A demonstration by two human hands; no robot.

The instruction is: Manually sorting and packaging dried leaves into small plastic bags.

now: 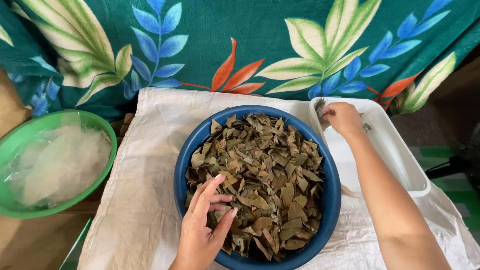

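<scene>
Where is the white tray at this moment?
The white tray lies at the right, beside the blue basin of dried leaves; the right hand is over its far end.

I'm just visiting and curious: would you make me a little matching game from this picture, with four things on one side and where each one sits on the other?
Things:
1. blue basin
2. green bowl
3. white tray
4. left hand

Places:
A. far left, holding clear plastic sheets
B. resting on the dry leaves
C. at the right, with the right hand reaching into it
D. in the middle of the white sack cloth, full of leaves

Pairs: 1-D, 2-A, 3-C, 4-B
</scene>
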